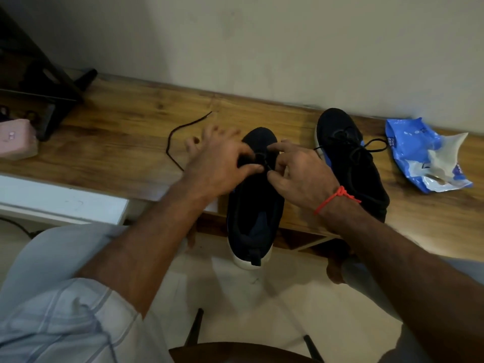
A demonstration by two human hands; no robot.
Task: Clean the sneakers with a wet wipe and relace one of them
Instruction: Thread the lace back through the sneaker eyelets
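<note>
Head view: near sneaker (pixel 255 205) at centre, toe toward 12 o'clock, heel hanging over the table (pixel 117 132) edge.
Lace: the lace (pixel 183 129) runs from the eyelet area toward 10 o'clock, its free end lying loose on the wood.
Left hand: left hand (pixel 220 166) thumb and curled fingers pinching at the eyelets; other fingers spread and blurred.
Right hand: right hand (pixel 298 171) fingers curled, pinching lace at the same spot.
Handling (judged): lace thin, limp, light; best held near its stiff tip. Sneaker soft-topped, light; steady it by the sides.
Second sneaker: second sneaker (pixel 351 158) at 2 o'clock, laced.
Wipes: wipe pack (pixel 424 155) at 3 o'clock, open.
</note>
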